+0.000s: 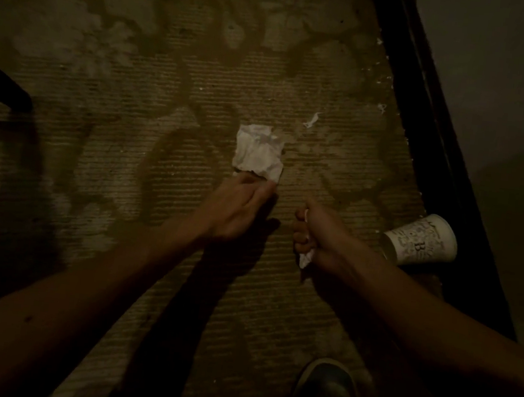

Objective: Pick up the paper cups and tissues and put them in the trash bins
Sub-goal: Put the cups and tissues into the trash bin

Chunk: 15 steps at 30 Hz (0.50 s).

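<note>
1. Landmark: the crumpled tissue (258, 152) lying on the patterned carpet (129, 150).
2. Left hand (240, 209): just below the tissue, fingertips pinching its near edge. The tissue appears to rest on the carpet, not yet lifted.
3. Right hand (315, 237): below and right of the tissue, clenched on a small wad (306, 258) of white paper that protrudes beneath the fist.
4. Paper cup (422, 241): on its side, right of the tissue, against the dark skirting (424, 135). Untouched.
5. Small scraps (311, 120): just above and right of the tissue. No bin is in view.
6. Risks:
   - An edge-only pinch may tear the thin tissue or let it slip on lifting.
   - The right hand is occupied; reaching for the cup with it may drop the wad.
   - The cup may roll along the skirting if nudged.
   - Dim lighting may cause the scraps to be missed.
</note>
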Motion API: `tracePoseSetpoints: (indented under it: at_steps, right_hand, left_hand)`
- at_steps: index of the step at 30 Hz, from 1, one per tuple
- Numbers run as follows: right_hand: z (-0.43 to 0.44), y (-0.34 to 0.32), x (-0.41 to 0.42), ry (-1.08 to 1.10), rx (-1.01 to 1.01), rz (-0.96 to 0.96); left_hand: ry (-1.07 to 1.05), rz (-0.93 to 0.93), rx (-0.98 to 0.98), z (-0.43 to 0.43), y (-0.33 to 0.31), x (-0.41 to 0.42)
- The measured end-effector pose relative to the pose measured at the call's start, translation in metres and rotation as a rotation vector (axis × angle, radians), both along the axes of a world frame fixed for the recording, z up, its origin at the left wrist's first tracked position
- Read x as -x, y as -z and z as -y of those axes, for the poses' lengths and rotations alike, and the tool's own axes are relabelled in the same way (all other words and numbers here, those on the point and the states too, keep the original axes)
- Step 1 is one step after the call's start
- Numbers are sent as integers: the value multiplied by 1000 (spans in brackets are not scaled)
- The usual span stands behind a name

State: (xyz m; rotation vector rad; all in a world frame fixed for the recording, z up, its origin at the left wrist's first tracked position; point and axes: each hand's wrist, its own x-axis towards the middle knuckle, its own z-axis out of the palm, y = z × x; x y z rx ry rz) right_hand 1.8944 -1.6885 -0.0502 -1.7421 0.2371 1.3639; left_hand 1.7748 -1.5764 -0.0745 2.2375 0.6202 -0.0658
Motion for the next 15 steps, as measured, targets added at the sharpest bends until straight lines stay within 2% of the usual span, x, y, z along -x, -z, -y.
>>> tracePoseSetpoints:
  at_steps: [2,4,8,12,15]
  right_hand:
    - [5,3,-3,13,-3,-37]
    - [8,5,-3,18,6,-41]
    - [1,2,7,46,-17,-39]
    - [-18,-5,10,47,-128,-164]
    - [-28,-5,9,4,-128,-104]
  left_hand:
    - [-13,61,-64,6,5,4]
    - [-124,97,-53,8,6,7]
    - [-483,145,411,12,-14,2]
    - [-469,241,701,32,-27,-7]
    - [-398,211,687,32,-30,-6]
